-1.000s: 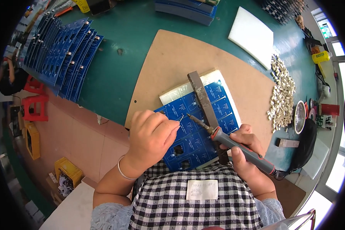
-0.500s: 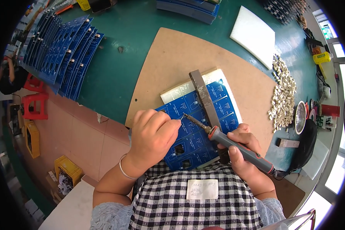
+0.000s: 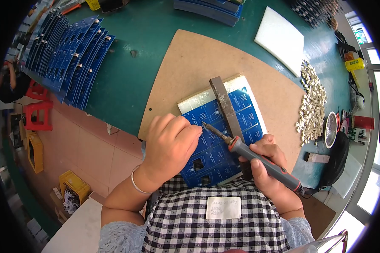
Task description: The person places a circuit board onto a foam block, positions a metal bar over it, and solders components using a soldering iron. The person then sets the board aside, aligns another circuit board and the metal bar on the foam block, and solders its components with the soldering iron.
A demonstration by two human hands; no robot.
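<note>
A blue circuit board panel (image 3: 213,149) lies tilted on a pale foam pad (image 3: 194,100), with a dark metal bar (image 3: 224,103) across it. My right hand (image 3: 268,160) is closed around a grey and orange soldering iron (image 3: 257,159). The iron's tip points up and left and meets the board near its upper left part. My left hand (image 3: 166,145) hovers over the board's left edge, thumb and forefinger pinched on a thin piece of solder wire (image 3: 202,126) close to the tip. Most of the wire is hidden by the hand.
A brown board (image 3: 190,59) lies beneath the pad on the green table (image 3: 131,80). Stacked blue circuit boards (image 3: 78,59) stand at left. Small metal parts (image 3: 311,105) are heaped at right, near a white foam sheet (image 3: 280,40) and a round metal dish (image 3: 330,130).
My left hand has shifted slightly up and right toward the iron's tip. The iron has moved only a little; board and bar keep their places.
</note>
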